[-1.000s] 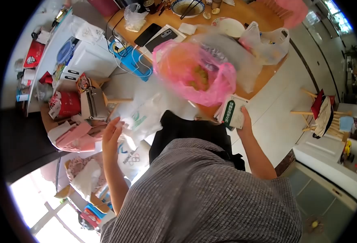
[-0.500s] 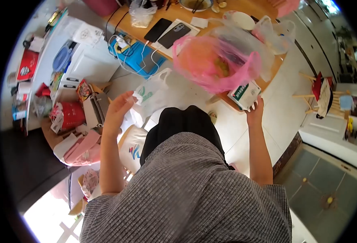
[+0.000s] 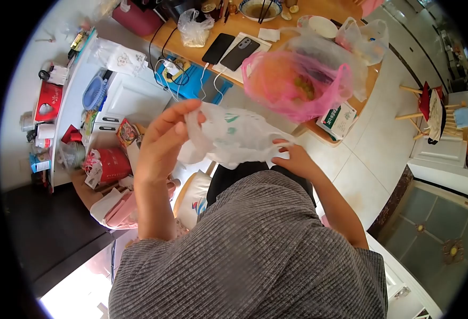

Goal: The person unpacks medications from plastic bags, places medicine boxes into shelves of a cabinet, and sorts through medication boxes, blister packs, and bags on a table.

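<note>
A white plastic bag (image 3: 234,133) with green print stretches sideways between my two hands, in front of my waist. My left hand (image 3: 165,138) pinches its left end between thumb and fingers. At the opposite end, my right hand (image 3: 296,158) grips the bag's edge near a handle. Beyond the bag, a pink plastic bag (image 3: 298,87) with orange and green contents lies on the table. The white and green box (image 3: 337,121) rests at the table's near corner, apart from my right hand.
The wooden table (image 3: 292,40) carries two phones (image 3: 242,53) on charging cables, a bowl with chopsticks (image 3: 260,9) and more plastic bags. A blue stool (image 3: 197,80) stands under its left side. Shelves and a red bag (image 3: 109,165) are at left; a chair with a cushion (image 3: 197,194) is close by.
My right hand has left the white and green box and moved left to take hold of the white bag. The bag has been raised and spread between both hands.
</note>
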`<state>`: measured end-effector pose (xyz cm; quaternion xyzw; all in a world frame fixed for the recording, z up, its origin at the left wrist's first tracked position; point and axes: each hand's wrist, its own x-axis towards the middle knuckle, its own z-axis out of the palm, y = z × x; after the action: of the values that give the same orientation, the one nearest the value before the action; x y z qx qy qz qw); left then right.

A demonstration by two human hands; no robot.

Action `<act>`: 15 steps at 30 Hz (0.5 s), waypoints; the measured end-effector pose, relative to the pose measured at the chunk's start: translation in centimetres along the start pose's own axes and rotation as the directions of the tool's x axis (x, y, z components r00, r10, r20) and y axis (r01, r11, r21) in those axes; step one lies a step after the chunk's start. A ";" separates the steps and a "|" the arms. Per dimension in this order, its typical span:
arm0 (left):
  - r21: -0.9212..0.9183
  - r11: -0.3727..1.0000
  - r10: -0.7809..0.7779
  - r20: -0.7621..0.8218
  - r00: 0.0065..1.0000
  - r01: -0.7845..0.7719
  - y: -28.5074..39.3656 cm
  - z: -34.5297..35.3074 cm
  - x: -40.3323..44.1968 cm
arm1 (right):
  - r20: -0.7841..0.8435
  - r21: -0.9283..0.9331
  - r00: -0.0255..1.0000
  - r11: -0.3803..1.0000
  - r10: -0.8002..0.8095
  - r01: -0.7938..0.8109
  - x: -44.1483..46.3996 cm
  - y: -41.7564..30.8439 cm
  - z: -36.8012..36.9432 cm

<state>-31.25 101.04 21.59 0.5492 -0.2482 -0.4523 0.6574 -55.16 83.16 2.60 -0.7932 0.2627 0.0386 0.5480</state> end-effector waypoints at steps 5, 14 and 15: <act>-0.136 0.974 0.175 -0.049 0.983 -0.180 1.0 -0.7 -1.3 | 0.231 0.679 0.964 0.689 0.128 -0.254 0.8 -2.6 0.7; 0.402 0.913 0.226 -0.367 0.902 -0.065 -1.9 -5.9 -2.7 | -0.051 0.793 0.999 0.608 0.010 0.034 2.8 -3.8 0.2; 0.575 0.818 0.307 -0.417 0.855 -0.014 -2.7 -6.5 -2.7 | -0.081 0.763 0.997 0.643 -0.014 0.071 2.6 -4.6 -0.1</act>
<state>-28.05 106.62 17.76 0.7876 -0.2395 -0.1470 0.5484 -50.82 83.26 5.65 -0.4945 0.2542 -0.1157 0.8231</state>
